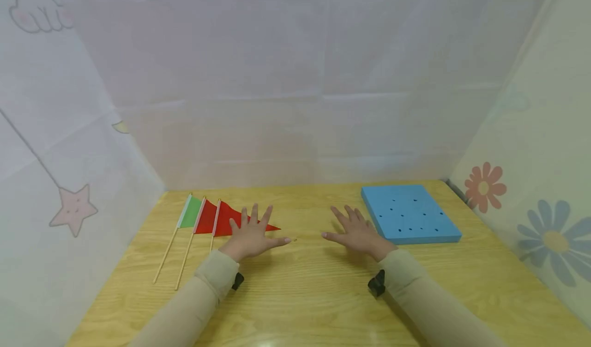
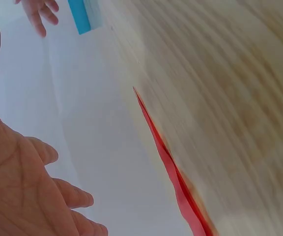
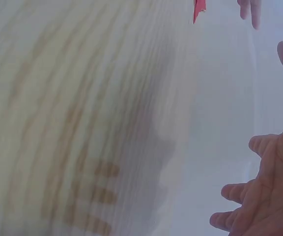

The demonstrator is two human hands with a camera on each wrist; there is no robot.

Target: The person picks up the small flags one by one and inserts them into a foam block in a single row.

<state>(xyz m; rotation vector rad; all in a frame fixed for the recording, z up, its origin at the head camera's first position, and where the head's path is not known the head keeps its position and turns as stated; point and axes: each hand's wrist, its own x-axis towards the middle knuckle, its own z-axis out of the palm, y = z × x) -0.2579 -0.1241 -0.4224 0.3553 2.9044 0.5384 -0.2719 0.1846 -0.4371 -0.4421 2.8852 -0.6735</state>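
Both hands hover above the wooden table with fingers spread, holding nothing. In the head view the left hand [image 1: 251, 239] is over the tip side of a red pennant [image 1: 226, 218], partly covering it. Beside that flag, to the left, lie a second red flag [image 1: 205, 217] and a green flag [image 1: 190, 213], each on a thin wooden stick. The right hand [image 1: 357, 232] is just left of a blue board [image 1: 411, 211] dotted with several small holes. In the left wrist view the red pennant [image 2: 168, 162] lies on the table, apart from the left palm [image 2: 23, 182].
White cloth walls [image 1: 295, 105] enclose the back and sides of the table [image 1: 295, 295]. A printed flower [image 1: 485, 187] marks the right wall, a printed star [image 1: 74, 209] the left one. Black straps [image 1: 376, 284] show at the wrists.
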